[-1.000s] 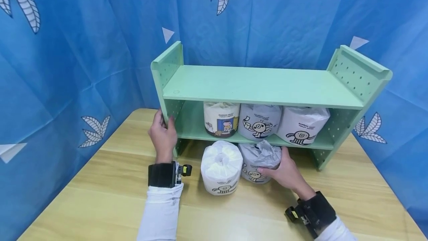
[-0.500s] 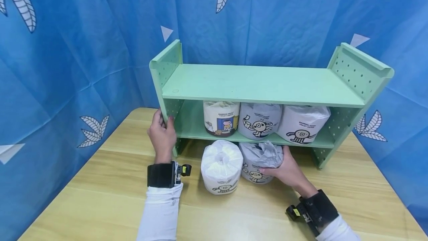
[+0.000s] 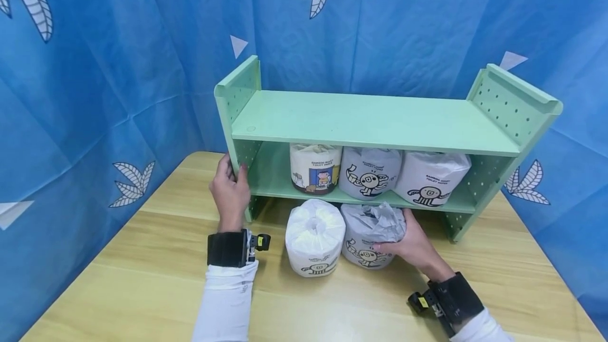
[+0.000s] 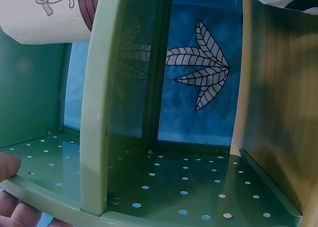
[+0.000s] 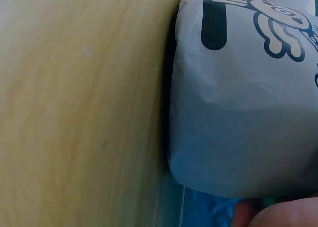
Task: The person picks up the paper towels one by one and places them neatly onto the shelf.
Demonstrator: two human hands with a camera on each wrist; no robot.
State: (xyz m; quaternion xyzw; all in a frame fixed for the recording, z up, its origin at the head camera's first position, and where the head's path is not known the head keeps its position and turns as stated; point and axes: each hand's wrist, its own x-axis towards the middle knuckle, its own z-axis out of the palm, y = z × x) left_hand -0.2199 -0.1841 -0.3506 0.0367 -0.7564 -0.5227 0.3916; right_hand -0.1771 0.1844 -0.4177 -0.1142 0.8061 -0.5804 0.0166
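Note:
My left hand (image 3: 230, 191) grips the left side panel of a green two-tier shelf (image 3: 375, 120), thumb inside and fingers outside. The left wrist view shows its thumb (image 4: 7, 165) at the edge of the perforated panel (image 4: 185, 192). In front of the shelf, my right hand (image 3: 415, 244) holds a grey-wrapped toilet roll (image 3: 368, 234) by its right side. That roll is upright, its paper crumpled on top. A white-wrapped toilet roll (image 3: 315, 241) stands close on its left. In the right wrist view the grey roll (image 5: 243, 113) fills the right side, next to the wooden tabletop.
Three wrapped rolls sit on the lower board: a cream one (image 3: 314, 170), a grey one (image 3: 369, 173) and a white one (image 3: 433, 178). A wooden table (image 3: 142, 278) carries everything. Blue curtain (image 3: 404, 25) with leaf prints hangs behind and at both sides.
My right hand has drawn the grey toilet roll slightly forward from the shelf and a little right. The left hand keeps its grip on the side panel.

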